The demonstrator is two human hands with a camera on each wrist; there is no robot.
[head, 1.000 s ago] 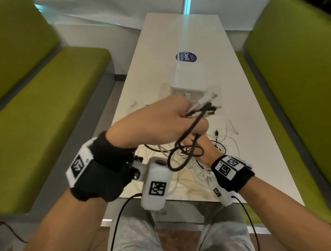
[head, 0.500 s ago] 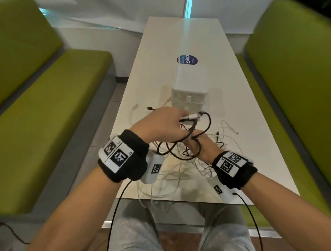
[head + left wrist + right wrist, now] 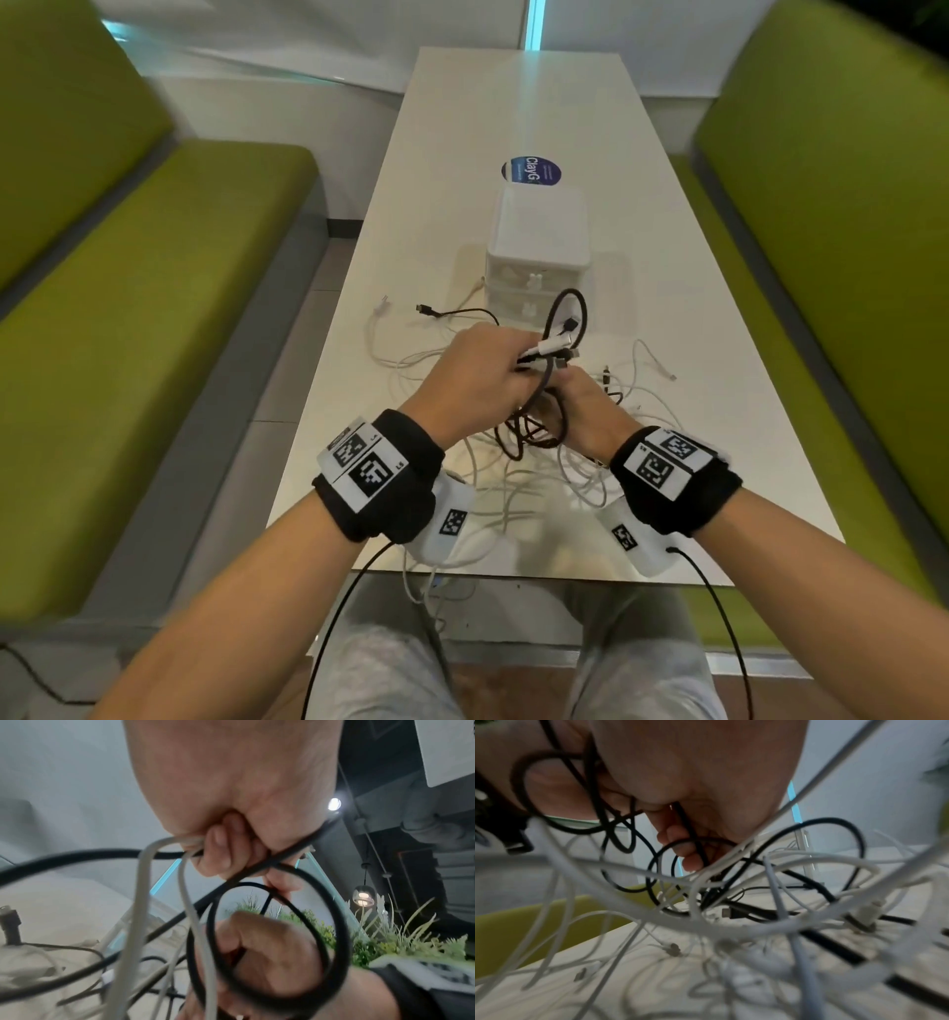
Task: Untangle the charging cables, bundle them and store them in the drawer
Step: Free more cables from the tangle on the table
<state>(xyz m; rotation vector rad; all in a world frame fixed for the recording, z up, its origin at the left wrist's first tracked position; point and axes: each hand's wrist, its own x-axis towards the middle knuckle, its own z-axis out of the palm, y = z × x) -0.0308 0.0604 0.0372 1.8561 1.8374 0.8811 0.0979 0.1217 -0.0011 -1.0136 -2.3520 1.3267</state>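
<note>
My left hand (image 3: 493, 375) grips a bunch of cable ends, with white and black plugs (image 3: 552, 349) sticking out past the knuckles. A black cable (image 3: 567, 303) loops up from that fist in front of the white drawer unit (image 3: 536, 241). Just below and to the right, my right hand (image 3: 590, 411) holds the same black cable (image 3: 693, 841) in curled fingers. In the left wrist view my left fingers (image 3: 223, 852) clamp white and black strands, and the black loop (image 3: 321, 923) circles in front of the right hand (image 3: 270, 953). A tangle of white cables (image 3: 518, 488) lies on the table under both hands.
The drawer unit stands mid-table, its drawers pushed in. Behind it is a round blue sticker (image 3: 531, 172). A loose black plug (image 3: 423, 308) and white ends (image 3: 662, 367) lie on the white table (image 3: 693, 411). Green benches (image 3: 154, 308) flank it on both sides.
Both hands have dropped from a raised position toward the table and away from me. The black cable now loops up above the left fist instead of hanging below it.
</note>
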